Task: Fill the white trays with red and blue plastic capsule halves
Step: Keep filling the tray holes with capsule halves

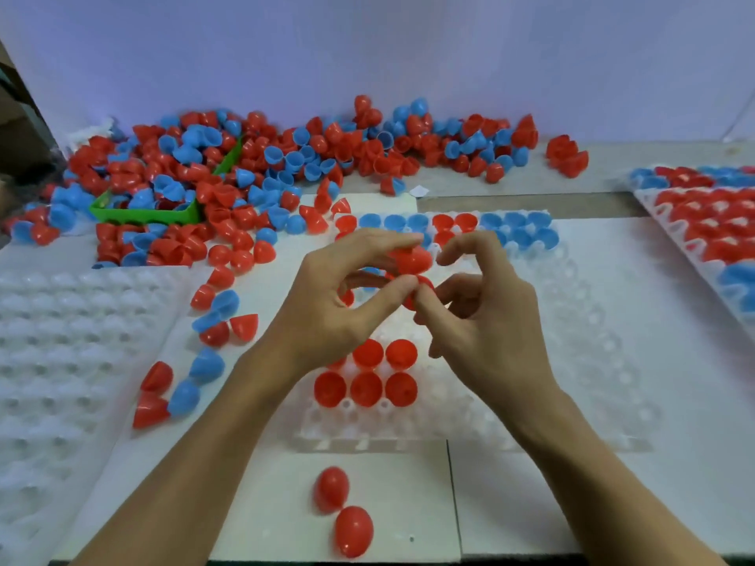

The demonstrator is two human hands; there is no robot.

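Left hand (327, 304): hovering over the middle white tray (572, 361), thumb and forefinger pinching a red capsule half (410, 259). Right hand (486, 320): meeting it from the other side, fingers curling, fingertips (421, 318) pinching a second red half (423, 285) just below the first; the two halves are touching, and whether they are nested cannot be told.

Middle white tray: lying on the desk (674, 463) under both hands. Its far rows are holding blue halves (514, 226) and a few red ones (453, 222); its near left part is holding a block of red halves, open side up (365, 388). The remaining pockets are showing white.

Two red halves (343, 512): lying loose on the desk, near edge, just in front of the tray.

Left white tray (49, 361): lying beside the middle one, pockets showing white. Scattered red and blue halves (204, 332) are sitting between the two trays.

Right white tray (702, 222): sitting at the desk's right edge, packed with red and blue halves.

Loose heap of red and blue halves (286, 157): spreading along the back wall, partly burying a green bin (155, 216).
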